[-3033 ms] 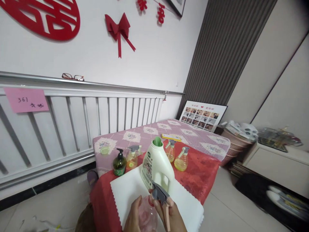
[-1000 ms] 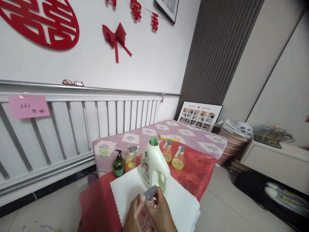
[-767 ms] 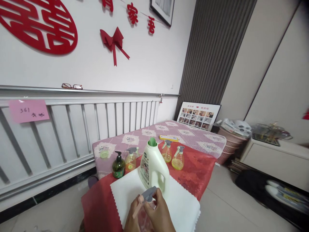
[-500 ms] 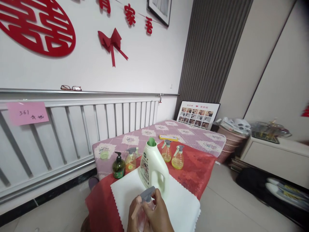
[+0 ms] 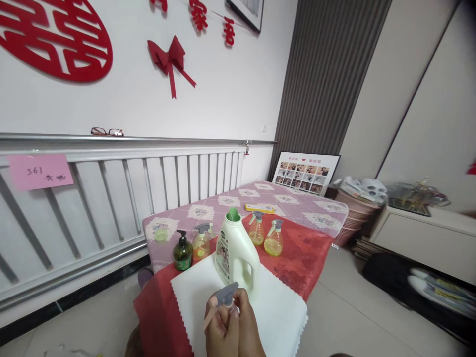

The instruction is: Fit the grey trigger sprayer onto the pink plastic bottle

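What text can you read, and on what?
"361": pink note; handwriting beside it unclear.
"家": red wall character.
"吾": red character further right.
"囍": round red sign, top cut off.
Leftmost small character: cut off.
Too small or blurred: labels on the pale jug, green pump bottle, yellow box; photo board heading.
Spray bottle: none visible.

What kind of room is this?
Probably a room in somebody's home. There's a flowery tablecloth, a white radiator and, hanging above it, a red bow.

Spray head (image 5: pixel 225 294) grey, trigger (image 5: pixel 210 316) peach; tablecloth (image 5: pixel 293 210) lilac, floral.
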